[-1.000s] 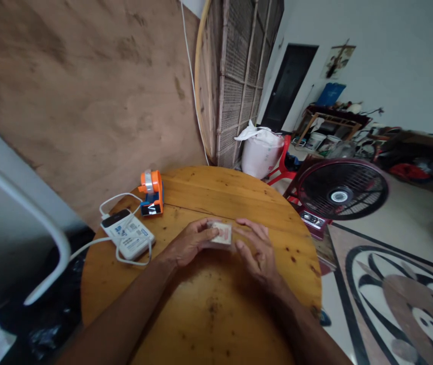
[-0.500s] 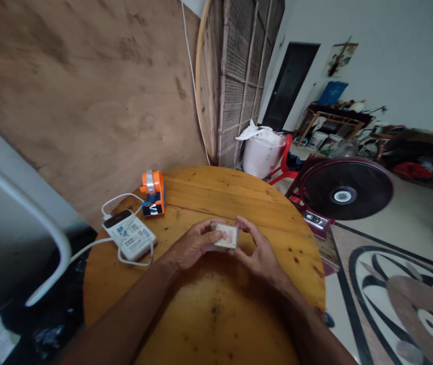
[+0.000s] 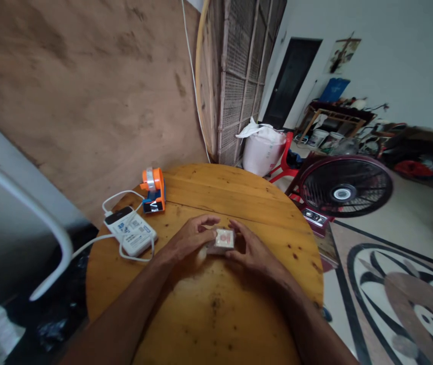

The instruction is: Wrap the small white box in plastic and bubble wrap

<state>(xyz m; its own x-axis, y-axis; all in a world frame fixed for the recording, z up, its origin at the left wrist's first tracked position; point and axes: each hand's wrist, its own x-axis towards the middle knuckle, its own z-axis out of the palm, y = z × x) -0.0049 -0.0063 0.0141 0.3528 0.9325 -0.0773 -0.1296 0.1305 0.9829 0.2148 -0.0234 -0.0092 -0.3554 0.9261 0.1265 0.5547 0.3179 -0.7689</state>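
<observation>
A small pale square box with reddish print on top is in what looks like clear plastic wrap, low over or on the round wooden table. My left hand is at its left side, thumb tip by the box edge and fingers apart, curving behind it. My right hand has its fingertips at the far right corner and its thumb at the near right corner, bracketing the box. The underside of the box is hidden.
Left on the table stand an orange and blue tape dispenser and a white power bank with looped white cables. A fan is beyond the right edge, near a red chair and a white sack. A wooden board rises behind.
The box has shifted slightly left and lower. My left thumb has moved off its top to the edge, and the left fingers have spread away. My right hand has followed the box.
</observation>
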